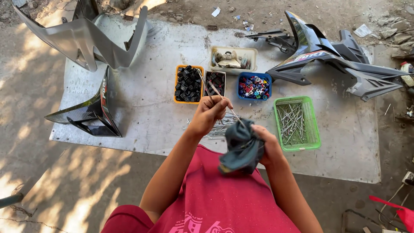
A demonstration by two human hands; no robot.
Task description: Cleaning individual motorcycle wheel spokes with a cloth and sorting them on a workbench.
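My left hand (pixel 210 113) grips thin metal spokes (pixel 211 88) that stick up and away over the trays. My right hand (pixel 268 144) clutches a dark grey-blue rag (pixel 241 146) wrapped around the near end of the spokes. Beneath my hands a loose pile of metal spokes (pixel 217 127) lies on the grey sheet (pixel 142 108). A green basket (pixel 318 129) to the right holds more spokes.
Behind the hands stand an orange tray (pixel 176 84) of black parts, a small dark tray (pixel 214 80), a blue tub (pixel 241 86) of coloured pieces and a beige tub (pixel 254 54). Motorcycle body panels lie at left (pixel 92 110), far left (pixel 82 41) and right (pixel 336 60). Dirt ground surrounds the sheet.
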